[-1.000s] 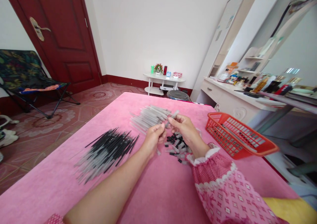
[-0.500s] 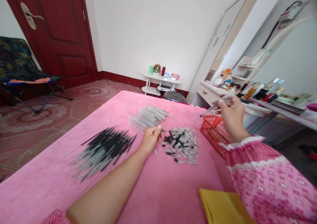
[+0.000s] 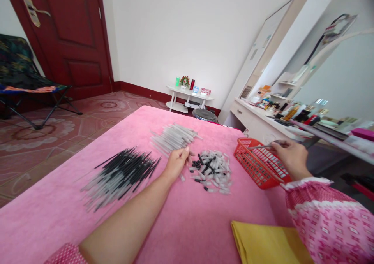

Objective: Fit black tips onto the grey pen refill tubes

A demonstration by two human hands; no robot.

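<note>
Rod [image 3: 260, 146], grey and pen-like, hangs over the plastic basket [image 3: 265, 184], pinched by the right hand [image 3: 290, 157]; held level, it should not snag. Left hand [image 3: 177, 162] curls left of the basket; its hold I cannot tell.

Our right hand [image 3: 290, 158] holds a slim grey stick [image 3: 261, 146] over the red basket [image 3: 251, 168] at the right of our pink-covered desk [image 3: 187, 229]. Our left hand [image 3: 177, 162] sits near pale tubes [image 3: 175, 136] and small clear and black caps [image 3: 216, 168]; we cannot tell what it holds. Black and grey rods [image 3: 125, 174] lie left, a yellow cloth [image 3: 263, 240] nearer us.
</note>
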